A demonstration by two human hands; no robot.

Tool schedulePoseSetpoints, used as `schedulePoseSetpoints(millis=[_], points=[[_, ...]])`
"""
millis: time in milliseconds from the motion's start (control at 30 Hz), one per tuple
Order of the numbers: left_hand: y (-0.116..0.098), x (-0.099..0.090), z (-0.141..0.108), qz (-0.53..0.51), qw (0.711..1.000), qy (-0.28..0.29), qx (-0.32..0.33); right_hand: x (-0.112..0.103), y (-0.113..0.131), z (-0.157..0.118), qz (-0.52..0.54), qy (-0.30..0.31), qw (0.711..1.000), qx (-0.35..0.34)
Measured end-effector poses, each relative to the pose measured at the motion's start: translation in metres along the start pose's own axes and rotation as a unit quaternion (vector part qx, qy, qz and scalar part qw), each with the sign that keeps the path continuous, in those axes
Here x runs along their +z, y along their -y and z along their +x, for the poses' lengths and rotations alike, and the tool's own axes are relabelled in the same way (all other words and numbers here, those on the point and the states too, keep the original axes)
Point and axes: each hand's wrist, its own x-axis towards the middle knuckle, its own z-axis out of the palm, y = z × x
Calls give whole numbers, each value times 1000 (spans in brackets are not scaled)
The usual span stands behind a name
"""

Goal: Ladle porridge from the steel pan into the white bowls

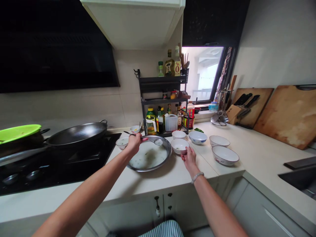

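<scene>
My left hand (134, 143) is closed around the dark handle of a ladle (158, 142). The ladle's head is over the right part of a wide metal basin (169, 152), which holds whitish liquid with small dark bits. Fingers of my right hand (189, 158) grip the near right side of a small white bowl (179, 143), just right of the basin. Behind that bowl stands another white bowl (178, 134). A bowl with some contents (121, 142) sits left of the basin, partly hidden by my left hand.
Farther right are a blue-patterned bowl (197, 137) and two white bowls, one the nearer bowl (225, 156). A black rack (163, 79) with bottles stands behind. On the left, a wok (79, 133) sits on the stove (74, 168). A knife block (234, 113) and cutting boards (288, 115) stand right.
</scene>
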Motion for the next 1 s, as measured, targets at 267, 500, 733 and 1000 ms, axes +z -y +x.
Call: schedulePoseSetpoints(millis=[267, 500, 733, 1000], points=[[1, 13, 4, 10, 1000, 16, 15, 0, 1, -1, -1, 3, 1000, 3], [9, 46, 6, 8, 998, 50, 26, 1, 1, -2, -2, 2, 1000, 3], [25, 76, -4, 58, 991, 103, 55, 1, 1, -2, 2, 12, 1000, 0], [47, 79, -24, 204, 930, 232, 198, 1, -2, -1, 2, 1, 1000, -7]])
